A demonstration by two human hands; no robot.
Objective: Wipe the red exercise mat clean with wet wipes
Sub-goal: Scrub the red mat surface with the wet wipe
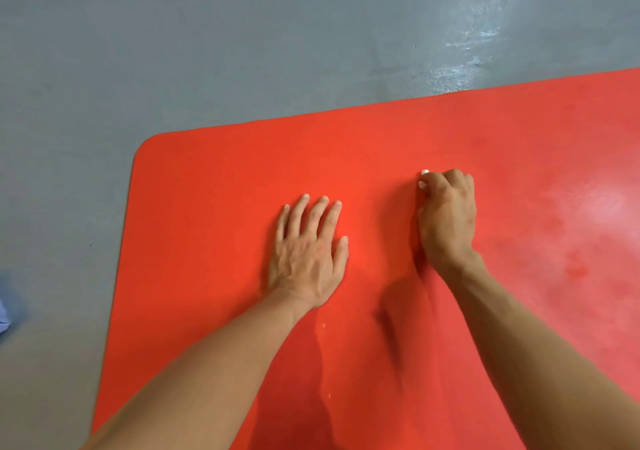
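Very little of the wet wipe (424, 173) shows: only two small white bits peek out past the curled fingers of the right hand (446, 214), at about 11 o'clock from its knuckles, and the rest is buried under the fist, so its size and folding cannot be told. The red exercise mat (221, 186) is cut off by the frame at 3 o'clock and along the bottom edge, leaving just one rounded corner in sight toward 10 o'clock. At 9 o'clock, on the frame's left edge, a blurred bluish shape (6, 305) lies on the grey floor (242, 40); what it is cannot be made out. Both forearms run out of view at the bottom.

The left hand (308, 259) lies palm down on the mat near the centre of the view, fingers straight and slightly spread, pointing toward 12 o'clock, thumb angled to 1 o'clock, holding nothing. The right hand sits at 3 o'clock from it, well apart, fingers bunched tightly round the wipe and pressed against the mat, wrist bent, forearm slanting in from 5 o'clock. A pale sheen marks the mat toward 3 o'clock, and a glossy patch shows on the floor at 1 o'clock.
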